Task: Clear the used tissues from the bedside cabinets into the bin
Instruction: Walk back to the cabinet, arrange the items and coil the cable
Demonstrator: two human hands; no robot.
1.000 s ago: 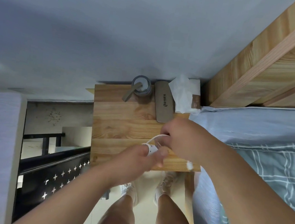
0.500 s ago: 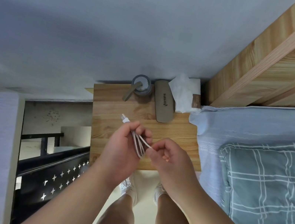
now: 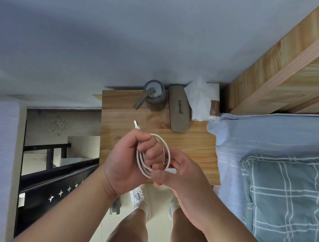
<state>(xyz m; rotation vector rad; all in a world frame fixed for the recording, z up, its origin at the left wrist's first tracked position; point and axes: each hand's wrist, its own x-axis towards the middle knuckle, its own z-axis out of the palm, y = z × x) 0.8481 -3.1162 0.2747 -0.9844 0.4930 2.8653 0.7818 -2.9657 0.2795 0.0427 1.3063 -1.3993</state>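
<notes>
A wooden bedside cabinet (image 3: 126,113) stands against the wall. At its back right corner lies a pack of white tissues (image 3: 200,98) with one sheet sticking up. Both hands hover over the cabinet's front edge. My left hand (image 3: 126,161) grips a white charging cable (image 3: 166,153) wound into a small coil, with the plug poking out above the fist. My right hand (image 3: 178,179) pinches the coil's lower end beside it. No loose used tissue or bin is in view.
A grey cup (image 3: 154,92) with a spoon-like handle and a brown glasses case (image 3: 179,111) sit at the cabinet's back. The bed with a checked quilt (image 3: 292,202) lies right, its wooden headboard (image 3: 302,66) above. A black railing (image 3: 55,185) runs left.
The cable went from a loose strand held at the cabinet's front edge to a wound coil. My hands came together, and the loops have grown rounder since half a second ago.
</notes>
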